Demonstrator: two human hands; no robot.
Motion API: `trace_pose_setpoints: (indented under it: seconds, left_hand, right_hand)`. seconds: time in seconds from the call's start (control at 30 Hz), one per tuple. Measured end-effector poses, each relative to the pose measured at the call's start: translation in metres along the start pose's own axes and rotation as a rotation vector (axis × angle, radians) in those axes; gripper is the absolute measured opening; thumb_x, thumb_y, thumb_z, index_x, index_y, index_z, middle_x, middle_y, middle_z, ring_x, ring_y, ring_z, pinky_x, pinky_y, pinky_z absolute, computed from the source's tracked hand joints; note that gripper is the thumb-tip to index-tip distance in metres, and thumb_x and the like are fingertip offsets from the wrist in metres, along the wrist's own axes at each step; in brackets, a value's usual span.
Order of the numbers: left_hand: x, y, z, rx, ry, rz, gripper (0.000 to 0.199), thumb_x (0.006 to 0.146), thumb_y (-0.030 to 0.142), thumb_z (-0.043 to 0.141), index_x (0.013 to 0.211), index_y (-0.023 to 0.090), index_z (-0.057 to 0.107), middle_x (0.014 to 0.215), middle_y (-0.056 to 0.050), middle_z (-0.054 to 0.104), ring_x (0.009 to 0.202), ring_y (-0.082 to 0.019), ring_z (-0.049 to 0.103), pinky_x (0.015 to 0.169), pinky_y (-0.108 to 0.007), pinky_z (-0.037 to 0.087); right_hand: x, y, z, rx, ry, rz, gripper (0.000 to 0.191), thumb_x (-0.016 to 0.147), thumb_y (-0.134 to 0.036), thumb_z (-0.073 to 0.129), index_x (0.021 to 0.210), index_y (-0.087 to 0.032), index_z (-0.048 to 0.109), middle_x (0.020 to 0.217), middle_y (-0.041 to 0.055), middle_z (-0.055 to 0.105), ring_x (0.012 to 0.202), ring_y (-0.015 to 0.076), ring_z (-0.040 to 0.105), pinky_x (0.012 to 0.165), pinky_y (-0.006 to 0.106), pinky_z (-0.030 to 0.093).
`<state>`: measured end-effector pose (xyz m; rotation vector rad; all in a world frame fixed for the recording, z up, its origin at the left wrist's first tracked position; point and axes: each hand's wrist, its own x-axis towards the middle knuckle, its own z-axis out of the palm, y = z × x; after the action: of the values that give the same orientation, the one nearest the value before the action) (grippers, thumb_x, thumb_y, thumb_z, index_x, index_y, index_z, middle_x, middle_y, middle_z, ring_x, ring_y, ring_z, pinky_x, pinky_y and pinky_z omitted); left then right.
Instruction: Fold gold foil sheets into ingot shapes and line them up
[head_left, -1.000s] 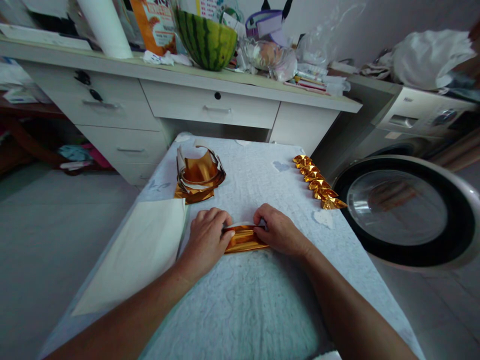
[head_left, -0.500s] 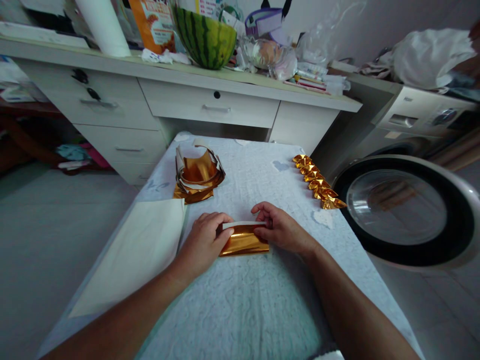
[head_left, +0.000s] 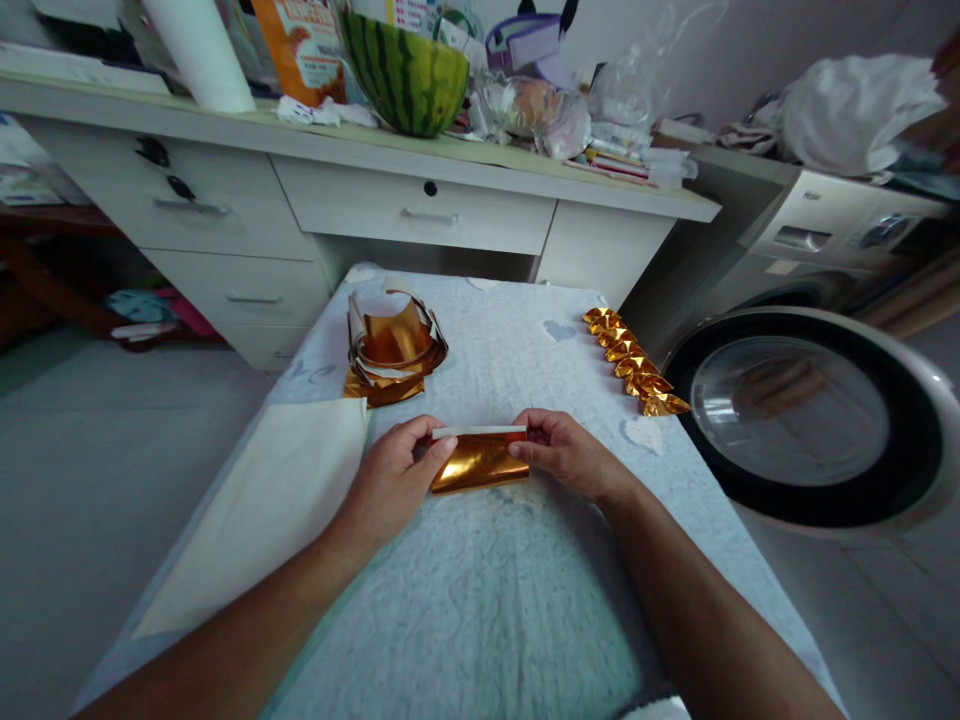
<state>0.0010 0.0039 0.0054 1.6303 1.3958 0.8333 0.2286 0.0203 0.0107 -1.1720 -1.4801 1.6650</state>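
Note:
A sheet of gold foil paper (head_left: 481, 462) is held between both hands over the middle of the cloth-covered table. Its far edge shows as a narrow white folded strip. My left hand (head_left: 405, 465) pinches the left end, thumb on the gold face and fingers behind. My right hand (head_left: 562, 452) grips the right end the same way, its fingertips partly hidden behind the paper. Beyond my left hand stands a curled stack of gold foil paper (head_left: 396, 345). A row of folded gold foil pieces (head_left: 630, 360) lies along the table's right side.
A cream sheet (head_left: 262, 510) covers the table's left side. Behind is a white desk with drawers (head_left: 420, 205), carrying a cut watermelon (head_left: 405, 75), a white roll (head_left: 199, 55) and plastic bags. On the right, a washing machine's round door (head_left: 795, 415) stands open beside the table.
The gold foil paper has risen slightly away from me, and its white strip now lies straighter. My right fingers, earlier raised and loose, have closed on the right end.

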Motion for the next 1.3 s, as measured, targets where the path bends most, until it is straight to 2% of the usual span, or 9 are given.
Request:
trace_pose_setpoints:
  seconds: [0.23, 0.47, 0.6, 0.8, 1.0, 1.3]
  left_hand:
    - [0.0, 0.001, -0.001, 0.002, -0.011, -0.017, 0.03, 0.09, 0.047, 0.048, 0.078, 0.02, 0.056, 0.069, 0.003, 0.055, 0.066, -0.015, 0.053, 0.06, -0.026, 0.038]
    - [-0.002, -0.004, 0.001, -0.121, -0.001, 0.031, 0.026, 0.088, 0.044, 0.055, 0.102, 0.022, 0.056, 0.081, 0.003, 0.06, 0.073, -0.016, 0.058, 0.063, -0.026, 0.044]
    - [-0.003, -0.004, 0.0, -0.054, 0.007, 0.039, 0.026, 0.085, 0.044, 0.06, 0.098, 0.022, 0.058, 0.084, 0.001, 0.063, 0.077, -0.016, 0.06, 0.064, -0.026, 0.044]
    - [0.0, -0.006, 0.0, -0.055, 0.024, 0.032, 0.019, 0.084, 0.039, 0.06, 0.09, 0.021, 0.061, 0.078, 0.002, 0.063, 0.071, -0.016, 0.059, 0.064, -0.027, 0.046]
    - [0.0, -0.009, 0.0, 0.023, 0.043, 0.026, 0.023, 0.082, 0.039, 0.06, 0.094, 0.02, 0.067, 0.09, -0.002, 0.068, 0.084, -0.02, 0.062, 0.074, -0.032, 0.048]
    - [-0.001, -0.005, -0.002, 0.051, 0.022, 0.057, 0.017, 0.084, 0.036, 0.055, 0.086, 0.021, 0.062, 0.085, -0.001, 0.065, 0.082, -0.019, 0.061, 0.07, -0.03, 0.047]
  right_hand:
    - [0.001, 0.0, 0.002, 0.038, 0.077, -0.014, 0.041, 0.069, -0.054, 0.075, 0.073, -0.018, 0.055, 0.068, -0.0044, 0.052, 0.062, 0.0094, 0.044, 0.06, 0.023, 0.031]
    - [0.001, 0.002, 0.003, -0.022, 0.078, -0.011, 0.039, 0.074, -0.052, 0.07, 0.071, -0.017, 0.054, 0.065, -0.0046, 0.048, 0.059, 0.0086, 0.04, 0.056, 0.023, 0.027]
    - [0.002, 0.004, 0.003, -0.037, 0.084, -0.011, 0.039, 0.076, -0.053, 0.068, 0.07, -0.018, 0.052, 0.063, -0.0052, 0.046, 0.057, 0.0084, 0.038, 0.054, 0.024, 0.026]
    - [0.002, 0.003, 0.003, -0.042, 0.092, -0.02, 0.044, 0.073, -0.058, 0.07, 0.07, -0.018, 0.052, 0.063, -0.0057, 0.044, 0.056, 0.0081, 0.036, 0.054, 0.024, 0.025]
    - [0.003, 0.003, 0.004, 0.01, 0.072, -0.03, 0.043, 0.071, -0.055, 0.074, 0.071, -0.017, 0.053, 0.064, -0.0052, 0.047, 0.058, 0.0086, 0.039, 0.056, 0.024, 0.027]
    - [0.001, 0.0, 0.008, 0.067, 0.108, -0.065, 0.035, 0.075, -0.049, 0.073, 0.074, -0.018, 0.056, 0.067, -0.0041, 0.052, 0.061, 0.0093, 0.043, 0.059, 0.024, 0.031]
